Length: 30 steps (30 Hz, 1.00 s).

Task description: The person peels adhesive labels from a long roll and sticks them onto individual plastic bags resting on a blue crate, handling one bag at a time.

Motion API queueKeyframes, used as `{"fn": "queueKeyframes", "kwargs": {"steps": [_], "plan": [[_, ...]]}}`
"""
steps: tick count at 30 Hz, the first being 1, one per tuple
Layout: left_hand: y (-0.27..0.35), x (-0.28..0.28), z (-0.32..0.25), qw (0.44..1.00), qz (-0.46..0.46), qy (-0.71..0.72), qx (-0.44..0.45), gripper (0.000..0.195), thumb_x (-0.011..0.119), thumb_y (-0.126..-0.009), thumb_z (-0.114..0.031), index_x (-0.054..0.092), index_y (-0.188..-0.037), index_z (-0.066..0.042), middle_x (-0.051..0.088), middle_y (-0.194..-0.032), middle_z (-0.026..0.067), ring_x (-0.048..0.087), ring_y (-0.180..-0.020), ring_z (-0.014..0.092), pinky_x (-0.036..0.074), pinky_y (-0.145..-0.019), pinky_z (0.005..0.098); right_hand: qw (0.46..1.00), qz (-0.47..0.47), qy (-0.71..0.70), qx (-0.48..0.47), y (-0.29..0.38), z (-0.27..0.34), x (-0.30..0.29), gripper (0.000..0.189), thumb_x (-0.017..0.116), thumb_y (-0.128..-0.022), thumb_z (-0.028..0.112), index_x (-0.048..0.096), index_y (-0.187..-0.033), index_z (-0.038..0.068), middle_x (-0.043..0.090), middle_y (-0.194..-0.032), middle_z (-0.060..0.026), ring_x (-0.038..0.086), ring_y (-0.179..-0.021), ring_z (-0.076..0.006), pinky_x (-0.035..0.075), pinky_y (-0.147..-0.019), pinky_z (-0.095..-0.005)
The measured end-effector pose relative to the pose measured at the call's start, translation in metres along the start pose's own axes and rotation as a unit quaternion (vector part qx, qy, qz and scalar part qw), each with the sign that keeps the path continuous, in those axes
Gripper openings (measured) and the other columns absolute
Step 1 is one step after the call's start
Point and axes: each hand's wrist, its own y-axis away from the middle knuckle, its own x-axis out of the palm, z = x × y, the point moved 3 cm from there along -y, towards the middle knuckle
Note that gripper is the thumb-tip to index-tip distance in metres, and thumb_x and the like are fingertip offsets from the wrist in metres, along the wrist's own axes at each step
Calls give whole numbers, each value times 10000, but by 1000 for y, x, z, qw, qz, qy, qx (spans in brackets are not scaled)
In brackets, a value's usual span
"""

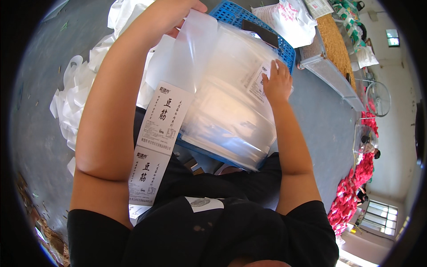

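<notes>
A stack of clear plastic bags (230,113) lies across a blue plastic crate (233,13) in front of me. At the top, my left hand (181,16) grips the edge of a clear plastic bag (200,43), lifted off the left side of the stack. My right hand (279,81) rests, fingers somewhat apart, on the stack's right side, partly over a printed white label (258,83). A strip of printed labels (165,116) hangs beside my left forearm and runs down over my thigh. Its lower end is hidden behind the arm.
White plastic bags (75,96) are heaped on the floor to the left. A dark flat object (260,33) lies on the crate. Beyond stand a white sack (288,21) and a board-topped cart (333,50). Fans (377,99) and red bags (347,200) line the right.
</notes>
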Motion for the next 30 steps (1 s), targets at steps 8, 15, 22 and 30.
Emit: {"fn": "queueKeyframes", "kwargs": {"steps": [8,15,22,30], "plan": [[-2,2,6,999,-10,-41,-14,791,263,-828,-701,643,-952,-19,583,-790,91,514,-649,176,432,-579,291,984,86,-132,77,21,42,33,911,424,-798,642,199,-1379,-23,158,-1453,-189,100,-1358,-328,59,-1095,-428],[-6,5,7,999,27,14,-30,792,247,-836,-694,633,-993,-21,564,-821,112,508,-667,183,429,-576,288,974,125,-162,99,10,32,41,883,451,-791,630,211,-1390,27,151,-1453,-190,112,-1355,-315,79,-1092,-429],[9,-2,-3,1000,15,-13,4,797,261,-832,-696,626,-1002,-9,567,-826,113,514,-663,195,446,-583,306,887,-26,-461,-27,24,23,-37,507,707,-727,235,501,-1139,25,474,-1206,-160,441,-1124,-327,352,-957,-371],[13,1,-12,998,50,2,39,723,348,-856,-631,597,-1020,28,623,-909,126,588,-785,211,474,-616,312,839,241,-418,-252,94,95,-63,238,737,-648,151,585,-820,88,528,-881,-64,484,-901,-276,369,-807,-375]]}}
